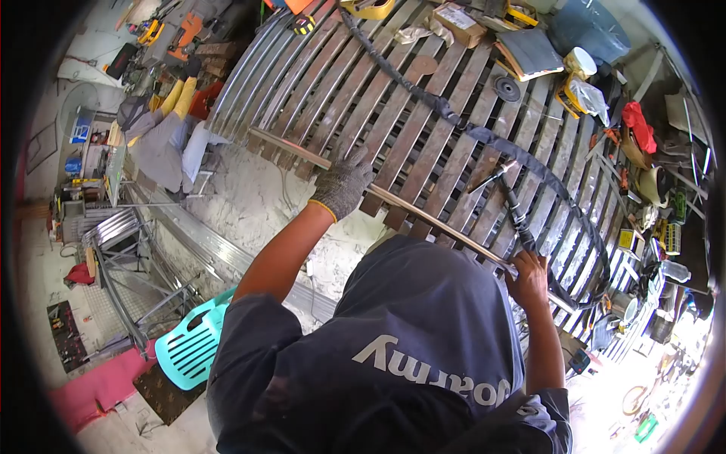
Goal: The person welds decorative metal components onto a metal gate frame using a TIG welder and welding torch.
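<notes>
L hand [344, 185], gloved, is wrapped over the metal bar [439, 221], which lies along the near edge of the slatted tabletop [414, 180]. R hand [527, 277], bare, is by bar & torch [516, 208]; can't tell which it grasps. Best: steady bar w/ even pressure, L fingers clear of tip.

Room above slats [454, 168] between bar [431, 221] and cable [491, 140], torch [516, 209] in the way

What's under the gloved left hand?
A long metal bar, emerging on either side of the left hand; the slatted tabletop shows beyond. The bar's covered stretch can't be seen.
</notes>
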`<state>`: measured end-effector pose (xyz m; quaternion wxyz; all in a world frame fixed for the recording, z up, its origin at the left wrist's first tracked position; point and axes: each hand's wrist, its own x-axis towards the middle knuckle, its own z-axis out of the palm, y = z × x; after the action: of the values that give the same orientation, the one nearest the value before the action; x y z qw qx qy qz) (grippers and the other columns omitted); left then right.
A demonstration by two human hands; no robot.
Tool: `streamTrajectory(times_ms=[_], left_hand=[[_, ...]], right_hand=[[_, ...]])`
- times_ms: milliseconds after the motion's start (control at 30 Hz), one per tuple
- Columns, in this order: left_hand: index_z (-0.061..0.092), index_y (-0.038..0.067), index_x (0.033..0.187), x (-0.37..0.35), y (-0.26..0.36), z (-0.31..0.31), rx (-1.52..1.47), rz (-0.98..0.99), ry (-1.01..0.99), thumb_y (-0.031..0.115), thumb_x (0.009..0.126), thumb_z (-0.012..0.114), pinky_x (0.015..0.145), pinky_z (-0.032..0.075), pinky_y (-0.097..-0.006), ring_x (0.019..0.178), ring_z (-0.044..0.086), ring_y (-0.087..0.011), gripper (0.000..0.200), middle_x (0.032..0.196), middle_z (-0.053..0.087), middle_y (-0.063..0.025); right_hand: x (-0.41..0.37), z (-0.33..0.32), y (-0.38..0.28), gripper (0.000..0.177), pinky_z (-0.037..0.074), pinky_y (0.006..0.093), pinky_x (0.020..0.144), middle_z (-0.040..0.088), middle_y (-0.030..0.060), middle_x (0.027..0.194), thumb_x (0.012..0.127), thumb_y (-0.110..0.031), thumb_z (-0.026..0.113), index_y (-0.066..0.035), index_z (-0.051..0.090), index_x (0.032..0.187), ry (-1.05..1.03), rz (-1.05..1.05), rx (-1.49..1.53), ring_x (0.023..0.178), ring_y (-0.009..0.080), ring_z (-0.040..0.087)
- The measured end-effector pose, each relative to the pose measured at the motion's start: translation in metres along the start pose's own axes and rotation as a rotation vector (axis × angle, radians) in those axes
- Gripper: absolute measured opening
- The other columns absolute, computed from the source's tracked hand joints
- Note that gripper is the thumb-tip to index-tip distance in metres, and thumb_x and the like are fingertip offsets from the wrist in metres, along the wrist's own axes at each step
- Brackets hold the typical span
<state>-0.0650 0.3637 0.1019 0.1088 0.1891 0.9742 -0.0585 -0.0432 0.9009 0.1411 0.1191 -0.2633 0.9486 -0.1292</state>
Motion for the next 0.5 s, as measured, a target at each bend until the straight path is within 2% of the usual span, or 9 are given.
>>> streamTrajectory(times_ms=[33, 67, 233, 367, 433, 500], left_hand=[[0.077, 0.011, 0.127, 0.003, 0.002, -0.004, -0.034, 0.004, 0.010, 0.013, 0.099, 0.062, 0.135, 0.028, -0.0556, 0.160, 0.040, -0.0305, 0.032, 0.134, 0.068, -0.0062], [0.077, 0.011, 0.117, 0.002, 0.004, -0.009, 0.022, 0.037, 0.055, 0.013, 0.098, 0.064, 0.129, 0.036, -0.0506, 0.153, 0.046, -0.0311, 0.023, 0.127, 0.068, -0.0077], [0.072, 0.010, 0.104, 0.017, 0.006, 0.023, -0.172, 0.106, 0.032, 0.021, 0.090, 0.075, 0.112, 0.048, -0.0482, 0.129, 0.059, -0.0328, 0.017, 0.113, 0.068, -0.0098], [0.076, 0.007, 0.114, 0.025, 0.050, -0.020, -0.512, 0.154, 0.070, 0.039, 0.097, 0.074, 0.106, 0.050, -0.0492, 0.114, 0.067, -0.0366, 0.037, 0.111, 0.074, -0.0143], [0.078, 0.006, 0.120, 0.031, 0.065, -0.011, -0.588, 0.190, 0.120, 0.048, 0.102, 0.068, 0.106, 0.052, -0.0489, 0.114, 0.070, -0.0379, 0.046, 0.117, 0.078, -0.0155], [0.079, 0.007, 0.121, 0.041, 0.076, -0.009, -0.620, 0.258, 0.085, 0.051, 0.109, 0.060, 0.106, 0.053, -0.0495, 0.118, 0.071, -0.0377, 0.050, 0.124, 0.079, -0.0154]], right_hand=[[-0.002, 0.000, 0.001, 0.029, 0.045, 0.0486, 0.103, 0.070, 0.0081, 0.108, 0.081, -0.015, 0.087, -0.008, 0.077, 0.107, 0.015, 0.007, 0.014, 0.111, 0.0306, 0.066], [-0.002, 0.001, 0.003, 0.028, 0.045, 0.0489, 0.104, 0.071, 0.0081, 0.110, 0.081, -0.015, 0.087, -0.008, 0.077, 0.106, -0.004, 0.026, 0.028, 0.113, 0.0302, 0.067], [-0.004, 0.004, -0.002, 0.030, 0.043, 0.0513, 0.111, 0.070, 0.0088, 0.118, 0.081, -0.022, 0.086, -0.009, 0.078, 0.108, -0.097, 0.183, 0.010, 0.124, 0.0302, 0.065], [-0.014, 0.024, -0.003, 0.021, 0.044, 0.0507, 0.108, 0.068, 0.0105, 0.119, 0.086, -0.021, 0.081, -0.009, 0.076, 0.104, -0.039, 0.235, 0.008, 0.128, 0.0313, 0.063], [-0.018, 0.030, -0.008, 0.015, 0.045, 0.0502, 0.106, 0.068, 0.0106, 0.119, 0.089, -0.018, 0.077, -0.009, 0.076, 0.101, 0.049, 0.242, 0.017, 0.127, 0.0308, 0.064], [-0.019, 0.040, -0.008, 0.012, 0.045, 0.0502, 0.106, 0.069, 0.0109, 0.120, 0.091, -0.015, 0.072, -0.009, 0.076, 0.101, 0.057, 0.272, -0.014, 0.126, 0.0304, 0.064]])
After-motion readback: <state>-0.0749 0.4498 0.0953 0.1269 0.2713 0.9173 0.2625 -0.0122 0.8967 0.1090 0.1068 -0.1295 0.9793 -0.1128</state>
